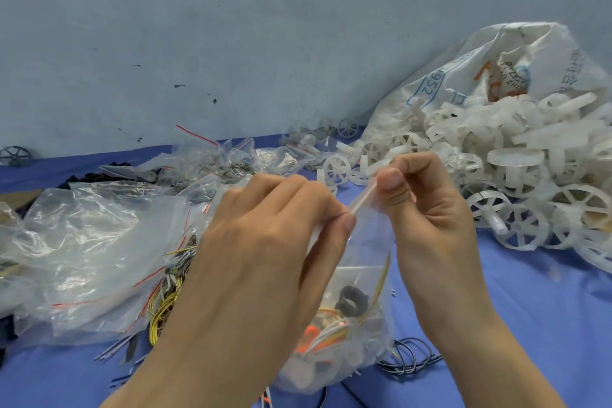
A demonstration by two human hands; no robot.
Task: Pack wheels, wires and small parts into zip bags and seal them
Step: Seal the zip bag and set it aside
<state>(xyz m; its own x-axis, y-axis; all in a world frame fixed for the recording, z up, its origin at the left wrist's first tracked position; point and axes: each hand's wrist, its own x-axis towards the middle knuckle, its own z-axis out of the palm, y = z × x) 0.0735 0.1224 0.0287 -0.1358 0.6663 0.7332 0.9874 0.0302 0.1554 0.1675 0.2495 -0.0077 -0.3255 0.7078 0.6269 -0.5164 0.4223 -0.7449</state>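
Above the near edge of the table (546,315), both hands hold a filled zip bag (351,325) up off the blue cover. Left hand (265,235) pinches the bag's top strip between thumb and curled fingers; right hand (427,209) pinches the same strip a little further along, thumb pressed flat on it. Grip looks set for sealing: two pinch points keep the closure taut so it can be pressed shut along its length. Whether the seal is already closed between the thumbs cannot be told. Bag hangs below the hands, so the contents settle at the bottom, clear of the closure: a black ring-shaped part (351,300), orange pieces (308,336) and pale and yellow wires. Toward the right edge, a heap of white wheels (516,175) spills from a large printed sack (496,63), close at hand as stock. Toward the left edge lie empty clear bags (89,242) with red strips, with coils of yellow wire (162,311) beneath them. Dark wire loops (410,358) lie on the cover just beside the held bag. Small packed bags (212,159) gather along the far edge by the wall.
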